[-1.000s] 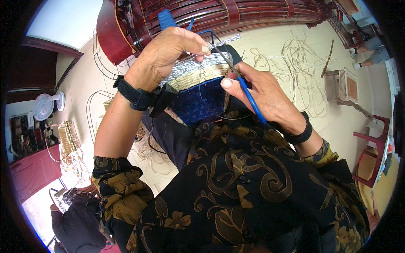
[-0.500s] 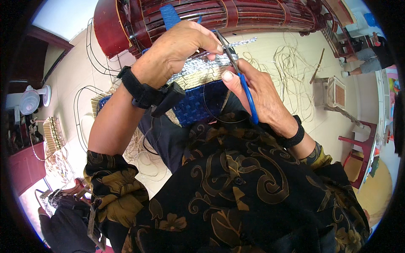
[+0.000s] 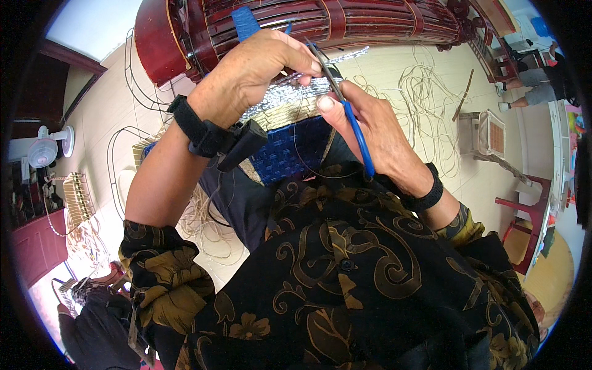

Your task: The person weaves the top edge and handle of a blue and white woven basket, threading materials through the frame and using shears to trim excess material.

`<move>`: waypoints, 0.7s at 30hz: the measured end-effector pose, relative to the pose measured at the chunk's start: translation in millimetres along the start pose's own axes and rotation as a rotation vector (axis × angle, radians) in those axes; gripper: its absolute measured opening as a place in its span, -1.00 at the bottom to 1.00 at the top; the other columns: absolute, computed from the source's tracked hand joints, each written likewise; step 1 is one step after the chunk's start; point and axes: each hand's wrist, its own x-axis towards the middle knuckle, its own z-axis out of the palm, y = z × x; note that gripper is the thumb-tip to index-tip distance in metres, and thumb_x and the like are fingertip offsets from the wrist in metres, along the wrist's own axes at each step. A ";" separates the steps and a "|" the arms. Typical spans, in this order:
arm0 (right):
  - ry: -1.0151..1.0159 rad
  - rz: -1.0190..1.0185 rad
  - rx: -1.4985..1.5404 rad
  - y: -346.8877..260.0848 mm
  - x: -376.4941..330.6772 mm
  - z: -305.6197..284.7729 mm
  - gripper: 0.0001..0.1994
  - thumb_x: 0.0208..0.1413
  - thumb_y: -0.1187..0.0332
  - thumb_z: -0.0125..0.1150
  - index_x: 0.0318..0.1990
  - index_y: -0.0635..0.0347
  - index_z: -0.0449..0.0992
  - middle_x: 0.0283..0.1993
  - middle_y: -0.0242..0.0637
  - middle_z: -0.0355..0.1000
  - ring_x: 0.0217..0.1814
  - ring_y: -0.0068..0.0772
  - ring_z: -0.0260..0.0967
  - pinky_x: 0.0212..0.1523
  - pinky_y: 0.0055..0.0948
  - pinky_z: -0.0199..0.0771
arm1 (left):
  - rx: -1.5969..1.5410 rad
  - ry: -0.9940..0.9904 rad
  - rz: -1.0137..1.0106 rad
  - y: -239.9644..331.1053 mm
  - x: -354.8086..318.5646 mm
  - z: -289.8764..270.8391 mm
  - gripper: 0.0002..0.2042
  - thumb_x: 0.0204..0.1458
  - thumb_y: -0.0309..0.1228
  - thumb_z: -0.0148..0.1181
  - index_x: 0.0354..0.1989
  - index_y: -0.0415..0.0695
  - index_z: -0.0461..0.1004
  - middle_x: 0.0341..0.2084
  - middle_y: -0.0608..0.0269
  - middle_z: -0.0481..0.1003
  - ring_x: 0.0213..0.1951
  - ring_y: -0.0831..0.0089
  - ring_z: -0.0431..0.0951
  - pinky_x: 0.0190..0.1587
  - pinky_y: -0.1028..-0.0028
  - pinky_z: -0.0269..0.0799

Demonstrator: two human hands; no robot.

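My left hand is closed over the rim of a woven basket, pinching silvery-white and tan strips at its top edge. The basket's side is a blue weave and it rests on my lap. My right hand grips blue-handled pliers, whose metal jaws meet the strips right beside my left fingertips. A thin dark wire loops across the blue weave. Both wrists wear black bands, and my dark floral sleeves fill the lower picture.
A dark red wooden bench stands just ahead. Loose coils of tan cane lie on the pale tiled floor. A small stool and red chair are at right, a fan and wire frames at left. Another person stands far right.
My two hands and the basket have risen slightly toward the bench, with the pliers' jaws now closer to my left fingertips at the rim.
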 end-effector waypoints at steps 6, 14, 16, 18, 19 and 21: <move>0.003 0.044 0.023 -4.8 -1.3 -4.1 -0.56 0.03 -0.03 0.06 -0.42 0.27 0.37 -0.80 -0.20 0.25 -0.74 -0.28 0.32 -0.68 -0.39 0.27 | -0.035 -0.033 -0.012 -1.5 2.3 0.1 -0.90 -0.20 -0.61 0.14 -0.48 -0.41 0.47 -0.60 0.12 0.46 -0.55 0.49 0.39 -0.38 0.58 0.30; 0.041 0.006 -0.084 2.1 -0.2 -1.1 -0.61 0.01 0.03 0.11 -0.44 0.26 0.37 -0.74 -0.08 0.25 -0.67 -0.09 0.29 -0.60 -0.28 0.24 | -0.004 -0.036 -0.009 -1.8 3.3 -0.4 -0.89 -0.16 -0.58 0.15 -0.47 -0.40 0.47 -0.60 0.15 0.45 -0.55 0.51 0.37 -0.39 0.59 0.29; 0.054 -0.016 -0.077 2.7 -0.7 -0.4 -0.61 0.01 0.04 0.12 -0.45 0.26 0.36 -0.74 -0.07 0.25 -0.67 -0.08 0.29 -0.61 -0.28 0.25 | -0.008 -0.042 -0.016 -2.1 3.2 -0.4 -0.89 -0.15 -0.57 0.15 -0.47 -0.40 0.47 -0.61 0.15 0.45 -0.55 0.51 0.37 -0.39 0.59 0.29; 0.035 0.018 -0.067 1.7 -1.7 -0.2 -0.63 0.00 0.06 0.13 -0.45 0.27 0.35 -0.72 -0.03 0.28 -0.64 -0.02 0.31 -0.60 -0.24 0.25 | -0.010 -0.044 -0.024 -3.2 2.6 -0.9 -0.89 -0.15 -0.57 0.14 -0.47 -0.40 0.47 -0.61 0.16 0.45 -0.55 0.52 0.37 -0.39 0.60 0.29; 0.038 0.018 -0.064 1.6 -1.7 0.3 -0.63 0.00 0.06 0.13 -0.45 0.27 0.35 -0.72 -0.03 0.28 -0.64 -0.02 0.31 -0.60 -0.24 0.25 | -0.015 -0.044 -0.025 -3.6 2.8 -1.4 -0.89 -0.15 -0.57 0.15 -0.47 -0.39 0.47 -0.61 0.16 0.45 -0.55 0.52 0.37 -0.40 0.60 0.29; 0.052 -0.002 -0.108 1.3 -1.6 1.6 -0.64 0.01 0.09 0.12 -0.43 0.27 0.35 -0.69 0.01 0.30 -0.60 0.05 0.33 -0.60 -0.20 0.27 | -0.016 -0.044 -0.026 -4.2 2.6 -2.7 -0.89 -0.16 -0.57 0.15 -0.47 -0.39 0.47 -0.61 0.16 0.45 -0.55 0.52 0.37 -0.40 0.61 0.29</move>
